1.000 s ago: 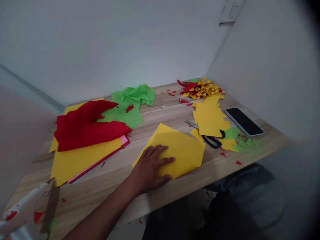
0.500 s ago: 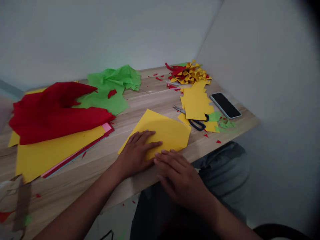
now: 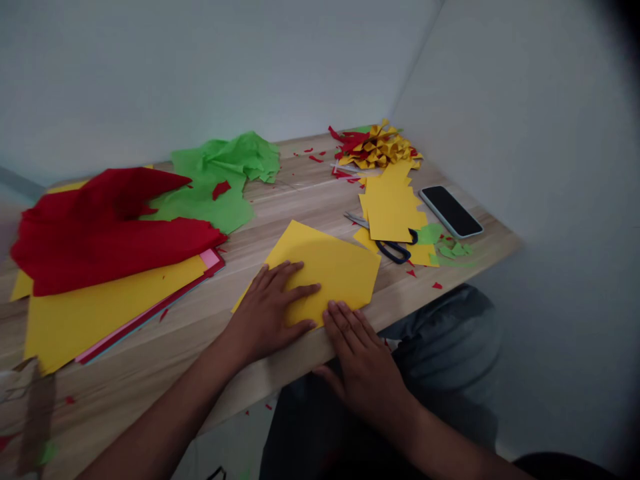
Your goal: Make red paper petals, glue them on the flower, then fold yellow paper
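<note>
A folded sheet of yellow paper (image 3: 333, 267) lies on the wooden table (image 3: 295, 200) near its front edge. My left hand (image 3: 267, 307) rests on the paper's left part, fingers spread and flat, holding nothing. At the paper's near edge, my right hand (image 3: 363, 353) presses down with its fingers stretched out side by side and the thumb apart, off the table edge. To the right of the paper lie scissors (image 3: 395, 251) with dark handles, partly under a pile of yellow paper pieces (image 3: 393, 210).
Red crepe paper (image 3: 110, 247) covers a stack of coloured sheets (image 3: 120, 300) at left, beside green crepe paper (image 3: 235, 160). Folded yellow pieces (image 3: 385, 147) lie at the back right. A phone (image 3: 451, 211) and green scraps (image 3: 454, 250) are near the right end.
My right hand has slid a little right along the paper's near edge, its fingers now flatter. My left thumb shows more clearly on the paper. The paper's right corner lies flatter.
</note>
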Action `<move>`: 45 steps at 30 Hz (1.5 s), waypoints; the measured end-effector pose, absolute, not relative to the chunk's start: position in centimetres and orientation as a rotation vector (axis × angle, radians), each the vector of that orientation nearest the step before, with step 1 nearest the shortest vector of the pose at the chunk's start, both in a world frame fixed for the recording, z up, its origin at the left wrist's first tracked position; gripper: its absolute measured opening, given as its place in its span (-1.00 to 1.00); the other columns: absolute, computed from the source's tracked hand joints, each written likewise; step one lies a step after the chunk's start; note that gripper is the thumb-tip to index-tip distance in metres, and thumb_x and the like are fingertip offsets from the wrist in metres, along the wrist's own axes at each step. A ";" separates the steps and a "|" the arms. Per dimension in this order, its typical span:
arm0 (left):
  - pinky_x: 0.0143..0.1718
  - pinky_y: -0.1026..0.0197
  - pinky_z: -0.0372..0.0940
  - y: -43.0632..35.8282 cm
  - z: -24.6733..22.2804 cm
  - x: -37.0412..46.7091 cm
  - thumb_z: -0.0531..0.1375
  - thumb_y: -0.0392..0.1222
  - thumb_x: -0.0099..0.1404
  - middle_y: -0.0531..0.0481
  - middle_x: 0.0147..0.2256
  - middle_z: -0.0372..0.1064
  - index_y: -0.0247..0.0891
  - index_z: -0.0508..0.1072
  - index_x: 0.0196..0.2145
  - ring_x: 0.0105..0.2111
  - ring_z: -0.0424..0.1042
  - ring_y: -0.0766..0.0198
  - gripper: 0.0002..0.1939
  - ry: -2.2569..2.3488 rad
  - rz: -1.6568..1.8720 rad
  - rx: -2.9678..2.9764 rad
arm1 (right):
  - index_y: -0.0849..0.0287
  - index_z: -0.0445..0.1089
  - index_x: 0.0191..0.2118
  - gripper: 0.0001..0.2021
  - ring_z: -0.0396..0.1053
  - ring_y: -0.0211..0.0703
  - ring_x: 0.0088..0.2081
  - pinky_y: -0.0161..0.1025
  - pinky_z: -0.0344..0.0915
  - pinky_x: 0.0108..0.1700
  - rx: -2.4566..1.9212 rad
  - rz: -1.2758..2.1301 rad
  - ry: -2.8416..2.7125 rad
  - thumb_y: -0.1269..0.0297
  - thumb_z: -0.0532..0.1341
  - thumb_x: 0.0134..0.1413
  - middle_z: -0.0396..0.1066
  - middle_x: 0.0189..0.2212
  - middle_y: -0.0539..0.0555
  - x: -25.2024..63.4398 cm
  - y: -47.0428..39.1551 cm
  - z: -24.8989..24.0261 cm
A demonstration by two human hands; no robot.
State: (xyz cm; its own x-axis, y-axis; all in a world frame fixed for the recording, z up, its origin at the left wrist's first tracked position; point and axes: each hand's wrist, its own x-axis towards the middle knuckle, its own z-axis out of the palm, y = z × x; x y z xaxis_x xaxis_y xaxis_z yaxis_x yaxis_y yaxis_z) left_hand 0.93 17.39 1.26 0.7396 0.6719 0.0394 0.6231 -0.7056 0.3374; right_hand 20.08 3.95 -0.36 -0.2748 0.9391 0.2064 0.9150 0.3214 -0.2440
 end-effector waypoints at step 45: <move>0.18 -0.24 0.16 9.9 1.8 0.6 0.11 -0.25 0.35 -0.14 0.18 0.30 -0.08 0.47 0.00 0.20 0.24 -0.02 -0.71 1.269 0.420 2.593 | 0.10 0.47 -0.18 -0.85 0.42 -0.10 -0.06 -0.10 0.30 0.02 -1.198 0.557 -2.205 0.29 0.14 0.31 0.56 -0.13 0.06 27.4 6.9 0.2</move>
